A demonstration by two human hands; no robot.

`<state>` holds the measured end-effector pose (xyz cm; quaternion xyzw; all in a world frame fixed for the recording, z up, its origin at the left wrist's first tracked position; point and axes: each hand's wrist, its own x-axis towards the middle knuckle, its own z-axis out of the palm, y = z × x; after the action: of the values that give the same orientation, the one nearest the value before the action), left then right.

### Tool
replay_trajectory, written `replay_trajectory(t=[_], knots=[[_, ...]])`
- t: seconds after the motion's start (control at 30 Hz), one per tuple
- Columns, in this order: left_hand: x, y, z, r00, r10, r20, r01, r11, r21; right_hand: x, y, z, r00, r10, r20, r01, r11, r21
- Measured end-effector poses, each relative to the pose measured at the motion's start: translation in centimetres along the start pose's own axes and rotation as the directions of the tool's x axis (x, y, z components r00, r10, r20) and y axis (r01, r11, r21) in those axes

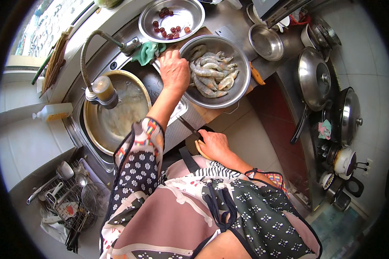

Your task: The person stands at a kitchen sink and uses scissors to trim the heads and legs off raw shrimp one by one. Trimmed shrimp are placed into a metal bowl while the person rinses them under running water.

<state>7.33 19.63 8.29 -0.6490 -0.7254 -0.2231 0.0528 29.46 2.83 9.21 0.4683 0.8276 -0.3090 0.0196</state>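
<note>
My left hand reaches forward over the left rim of a metal bowl of raw shrimp; its fingers are curled and what they touch is hidden. The shrimp lie piled inside. Near my waist, my right hand is closed around kitchen scissors with dark blades and a pale orange handle, pointing up and left. On the left, a large metal basin in the sink holds cloudy water. A wooden cutting board lies under the shrimp bowl.
A steel bowl with red grapes or cherries stands at the back. The flexible faucet arches over the basin, beside a green cloth. An orange-handled knife juts out right of the shrimp bowl. A dish rack stands lower left; lidded pans are right.
</note>
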Motion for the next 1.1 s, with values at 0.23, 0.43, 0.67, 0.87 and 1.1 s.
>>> replay_trajectory(t=[0.23,0.43,0.67,0.87,1.1], knots=[[1.5,2.0,3.7,0.994,0.048,0.096,-0.071,0.966,0.250,0.0,1.5,-1.9,0.998,-0.060,0.033,0.060,0.998,-0.012],[2.0,0.7,3.9,0.999,0.024,0.028,-0.030,0.975,0.219,0.4,2.2,-2.7,0.994,-0.088,0.059,0.089,0.996,-0.005],[-2.2,-3.0,-5.8,0.943,-0.263,-0.205,0.182,0.921,-0.344,1.2,2.9,-2.9,0.990,-0.126,0.063,0.126,0.992,-0.004],[-11.9,-9.4,1.1,0.960,-0.253,0.119,0.258,0.966,-0.024,1.8,2.0,-2.7,0.977,-0.146,0.157,0.160,0.984,-0.075],[-15.5,-7.5,6.1,0.962,0.008,0.274,-0.079,0.965,0.250,1.7,1.0,-2.2,0.950,-0.091,0.299,0.141,0.978,-0.152]])
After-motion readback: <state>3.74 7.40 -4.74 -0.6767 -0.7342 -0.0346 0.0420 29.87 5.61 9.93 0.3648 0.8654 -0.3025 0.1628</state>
